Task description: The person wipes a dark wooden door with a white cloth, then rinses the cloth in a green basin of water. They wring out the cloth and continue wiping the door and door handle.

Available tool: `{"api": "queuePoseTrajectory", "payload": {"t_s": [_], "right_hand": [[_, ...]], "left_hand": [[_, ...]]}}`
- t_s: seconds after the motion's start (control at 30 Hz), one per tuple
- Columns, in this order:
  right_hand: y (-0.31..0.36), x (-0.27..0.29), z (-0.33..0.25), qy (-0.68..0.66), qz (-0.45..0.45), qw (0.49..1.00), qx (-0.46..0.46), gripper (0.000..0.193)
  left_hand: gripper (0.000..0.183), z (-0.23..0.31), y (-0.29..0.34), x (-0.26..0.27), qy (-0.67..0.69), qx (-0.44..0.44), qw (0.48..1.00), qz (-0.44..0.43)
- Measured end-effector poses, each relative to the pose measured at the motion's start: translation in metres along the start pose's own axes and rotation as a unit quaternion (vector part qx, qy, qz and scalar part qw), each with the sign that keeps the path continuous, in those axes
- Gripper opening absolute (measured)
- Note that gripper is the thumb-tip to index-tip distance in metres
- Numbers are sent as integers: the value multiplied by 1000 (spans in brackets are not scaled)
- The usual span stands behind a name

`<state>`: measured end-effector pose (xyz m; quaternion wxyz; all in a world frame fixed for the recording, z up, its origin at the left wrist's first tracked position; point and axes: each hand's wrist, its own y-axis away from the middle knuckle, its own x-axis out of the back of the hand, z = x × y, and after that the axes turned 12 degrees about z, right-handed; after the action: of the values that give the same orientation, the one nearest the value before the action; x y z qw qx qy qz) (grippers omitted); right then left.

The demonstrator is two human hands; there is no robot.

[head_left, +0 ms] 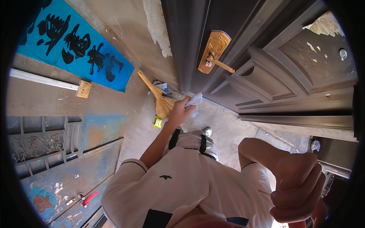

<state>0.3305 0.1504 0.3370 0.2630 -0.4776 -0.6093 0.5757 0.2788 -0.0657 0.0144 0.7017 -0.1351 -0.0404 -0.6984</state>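
Observation:
My left hand (180,113) is closed around a crumpled white tissue (195,102), which sticks out past the fingers and thumb. It is held in front of my body, with the straw broom (164,104) leaning against the wall just beyond and to its left. My right hand (297,188) is raised close to the camera at the lower right, with its fingers curled into a fist. Whatever those fingers may hold is hidden. A dark panelled door (262,76) with a gold handle (216,53) stands ahead and to the right, apart from both hands.
A small yellow packet (157,122) lies on the concrete floor (232,131) beside the broom. On the left are a blue sheet with black characters (80,49), a wall socket (84,89) and a worn blue metal door (76,163). Clear plastic (315,145) lies beyond my right arm.

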Motion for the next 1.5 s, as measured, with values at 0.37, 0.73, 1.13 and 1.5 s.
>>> {"api": "queuePoseTrajectory", "payload": {"t_s": [0.37, 0.73, 1.13, 1.5], "right_hand": [[-7, -29, 34, 26, -22, 999, -24, 51], [131, 59, 82, 136, 222, 897, -357, 19], [326, 63, 139, 218, 36, 730, -646, 28], [342, 67, 170, 318, 4, 740, -593, 26]], "left_hand": [[22, -21, -31, 20, 29, 35, 997, -57], [24, -15, -34, 1, -12, 33, 998, -52], [15, -17, -14, 5, -37, 76, 996, 25], [21, -29, -44, 16, -46, 98, 994, -26]]}}
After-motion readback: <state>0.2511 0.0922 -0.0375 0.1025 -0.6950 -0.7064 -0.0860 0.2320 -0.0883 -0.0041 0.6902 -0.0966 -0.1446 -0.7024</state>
